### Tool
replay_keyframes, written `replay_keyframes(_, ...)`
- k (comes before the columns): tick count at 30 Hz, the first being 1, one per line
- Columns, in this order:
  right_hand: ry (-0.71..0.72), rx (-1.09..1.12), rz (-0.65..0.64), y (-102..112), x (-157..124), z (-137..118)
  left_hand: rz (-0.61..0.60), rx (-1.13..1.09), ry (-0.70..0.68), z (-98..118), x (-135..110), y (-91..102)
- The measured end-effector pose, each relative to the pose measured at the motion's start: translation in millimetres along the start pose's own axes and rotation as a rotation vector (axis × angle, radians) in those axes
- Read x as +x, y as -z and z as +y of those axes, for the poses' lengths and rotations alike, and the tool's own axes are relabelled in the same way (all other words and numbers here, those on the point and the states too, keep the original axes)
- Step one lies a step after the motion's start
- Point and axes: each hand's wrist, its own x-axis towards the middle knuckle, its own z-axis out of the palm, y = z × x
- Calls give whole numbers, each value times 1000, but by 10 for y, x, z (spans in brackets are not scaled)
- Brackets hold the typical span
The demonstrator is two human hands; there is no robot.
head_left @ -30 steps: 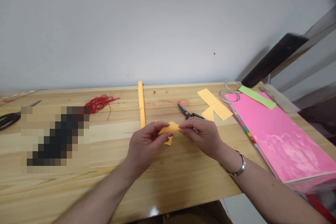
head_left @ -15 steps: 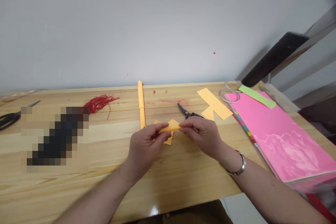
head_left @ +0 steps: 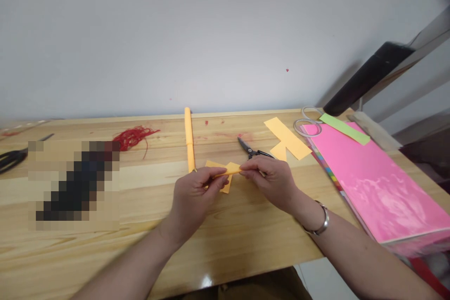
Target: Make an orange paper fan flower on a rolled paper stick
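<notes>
Both hands (head_left: 232, 185) pinch orange paper (head_left: 230, 170) over open mid-table (head_left: 246, 234).

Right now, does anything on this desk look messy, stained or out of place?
Yes: red thread lies tangled at the back left, and a reddish smear stains the table beside the small black scissors. A red speck marks the wall.

Light: bright, even, diffuse; shadows faint. Glare spot on desk (head_left: 246, 239) near edge; sheen on pink sheet (head_left: 372, 187). Centre sharp: orange paper (head_left: 232, 168), left hand (head_left: 191, 199), right hand (head_left: 274, 183). Forearms (head_left: 133, 262) soft low. Desk edge bows; top-right corner dark. Pixelated block (head_left: 73, 185) left.
</notes>
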Motion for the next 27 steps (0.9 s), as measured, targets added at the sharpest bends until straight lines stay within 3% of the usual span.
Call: replay_keyframes(27,-43,-18,-32,14,-14,21,7,104,-158,6,0,11)
